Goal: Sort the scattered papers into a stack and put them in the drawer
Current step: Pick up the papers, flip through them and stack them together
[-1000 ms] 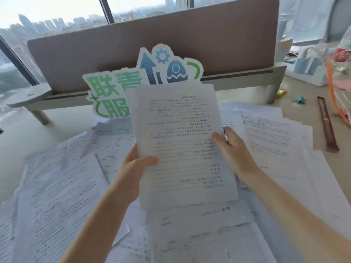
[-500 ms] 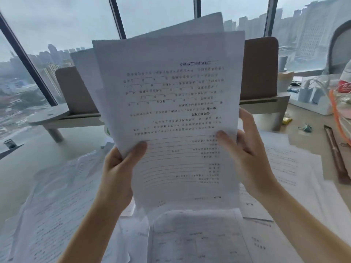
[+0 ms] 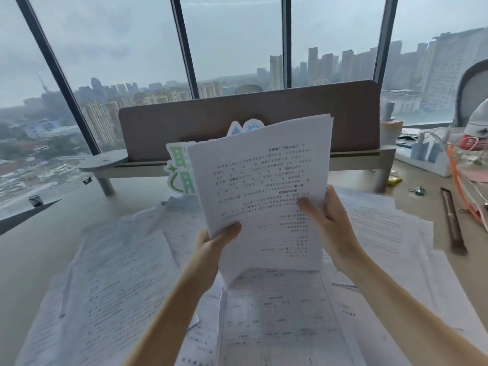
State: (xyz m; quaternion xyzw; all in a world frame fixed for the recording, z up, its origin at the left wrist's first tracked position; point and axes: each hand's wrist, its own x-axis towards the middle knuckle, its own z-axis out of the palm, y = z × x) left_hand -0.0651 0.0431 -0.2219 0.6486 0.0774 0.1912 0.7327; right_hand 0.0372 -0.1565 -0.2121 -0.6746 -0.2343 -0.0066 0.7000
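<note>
Whereas half a second earlier the bundle of papers (image 3: 264, 196) stood higher and fanned, with a second sheet jutting out at its left, now lowered toward the desk (image 3: 34, 249) and drawn together — sheet edges at the top right corner nearly flush. Held upright above the middle of the desk, bottom edge just over the loose sheets (image 3: 113, 286); contact with them cannot be told. Printed face turned toward the camera, text upside down.

Left hand (image 3: 214, 247): clamped on the lower left edge of the bundle, thumb on the front face, fingers hidden behind. Right hand (image 3: 327, 223): gripping the right edge, thumb pressed on the front, fingers wrapped round the back.

Judged as the squaring step: bundle gathered, ready for tapping on the desk to align the edges. Only partly along — many loose sheets spread from the left edge of the desk across to the right, under and around both forearms. Still to be collected and added.

Drawer not in view; no placement possible yet.

At the far edge of the desk, behind the bundle: a green-and-blue sign (image 3: 181, 170) and a brown partition (image 3: 264, 109). Near the right edge: a binder clip (image 3: 418, 190) and a dark ruler (image 3: 453, 220).

Risk, as a judgement: thin sheets liable to slip or skew if the grip loosens during tapping.
</note>
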